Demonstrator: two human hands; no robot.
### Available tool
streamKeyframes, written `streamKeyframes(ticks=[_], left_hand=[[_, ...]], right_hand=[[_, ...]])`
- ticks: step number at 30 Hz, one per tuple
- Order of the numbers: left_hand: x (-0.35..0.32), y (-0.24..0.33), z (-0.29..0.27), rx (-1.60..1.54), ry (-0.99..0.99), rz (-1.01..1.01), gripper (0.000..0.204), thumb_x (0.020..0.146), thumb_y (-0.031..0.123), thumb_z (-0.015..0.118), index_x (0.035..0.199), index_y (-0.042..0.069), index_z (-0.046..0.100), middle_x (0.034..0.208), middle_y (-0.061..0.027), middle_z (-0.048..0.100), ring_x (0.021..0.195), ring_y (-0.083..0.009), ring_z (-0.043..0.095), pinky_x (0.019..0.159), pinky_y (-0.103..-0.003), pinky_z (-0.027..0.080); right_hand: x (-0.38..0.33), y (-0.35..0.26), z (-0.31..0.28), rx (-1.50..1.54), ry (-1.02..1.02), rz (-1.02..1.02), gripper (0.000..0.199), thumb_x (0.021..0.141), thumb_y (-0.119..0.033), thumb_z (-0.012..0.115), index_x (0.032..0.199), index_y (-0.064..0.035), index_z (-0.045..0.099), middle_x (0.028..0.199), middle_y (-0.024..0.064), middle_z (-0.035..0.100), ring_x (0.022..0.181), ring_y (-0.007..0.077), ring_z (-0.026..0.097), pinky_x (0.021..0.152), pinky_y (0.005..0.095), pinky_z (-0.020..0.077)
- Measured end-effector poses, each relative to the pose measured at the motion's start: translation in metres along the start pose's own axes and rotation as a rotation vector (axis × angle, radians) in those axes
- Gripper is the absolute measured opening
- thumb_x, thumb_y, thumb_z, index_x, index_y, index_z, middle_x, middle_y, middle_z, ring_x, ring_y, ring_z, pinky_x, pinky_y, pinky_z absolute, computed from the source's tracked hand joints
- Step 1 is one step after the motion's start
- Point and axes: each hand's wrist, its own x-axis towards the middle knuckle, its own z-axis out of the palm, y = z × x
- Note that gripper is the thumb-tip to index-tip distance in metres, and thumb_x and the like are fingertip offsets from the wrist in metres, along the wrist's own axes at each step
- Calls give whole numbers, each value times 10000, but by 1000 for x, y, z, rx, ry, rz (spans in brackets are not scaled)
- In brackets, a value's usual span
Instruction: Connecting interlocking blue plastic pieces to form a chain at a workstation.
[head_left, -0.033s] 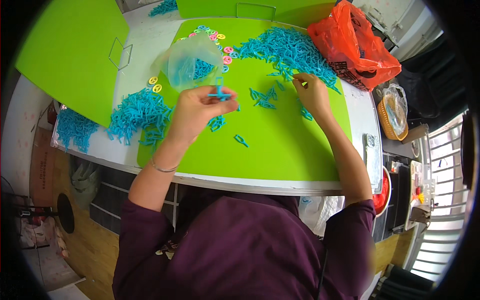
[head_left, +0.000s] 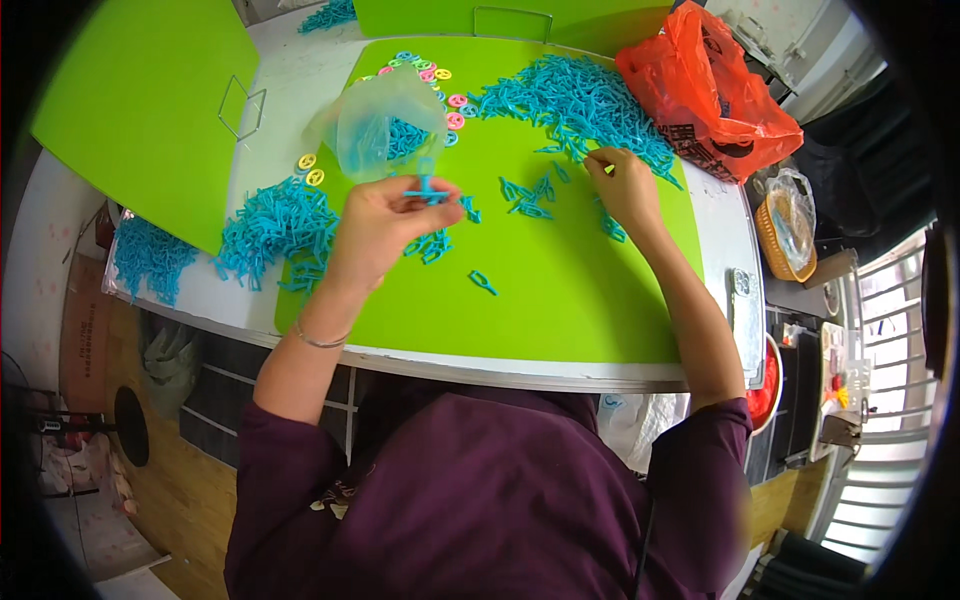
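Note:
My left hand (head_left: 380, 225) is closed in a pinch, holding a small blue plastic cross-shaped piece (head_left: 427, 186) above the green mat (head_left: 560, 300). At the near edge of a large heap of blue plastic pieces (head_left: 570, 95), my right hand (head_left: 628, 190) has its thumb and forefinger brought together; whatever is between them is too small to make out. Between the hands lies a little cluster of blue pieces (head_left: 528, 197). One single forked blue piece (head_left: 482, 282) rests nearer to me. Under and beside my left hand are more blue pieces (head_left: 432, 246).
A translucent bag (head_left: 370, 120) with blue pieces stands behind my left hand, coloured rings (head_left: 456, 121) beside it. Another blue heap (head_left: 280, 225) lies left. A red plastic bag (head_left: 700, 95) sits back right, a yellow basket (head_left: 785, 240) beyond, a phone (head_left: 742, 300) at the right edge.
My left hand has shifted slightly left and down with the blue piece, uncovering some blue pieces on the mat. My right hand stays at the heap's edge.

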Motion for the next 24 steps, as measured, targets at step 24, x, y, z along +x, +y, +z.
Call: streamKeyframes(ticks=[24], left_hand=[[13,-25,53,-139,-8,-108,285,875,241,601,1036,7,625,911,-57,647,793,-107,608,700,-226,478]], right_hand=[[-58,-93,0,794,-331,147,177,849,-215,616,874,-41,640,783,-7,622,676,66,547,586,207,411]])
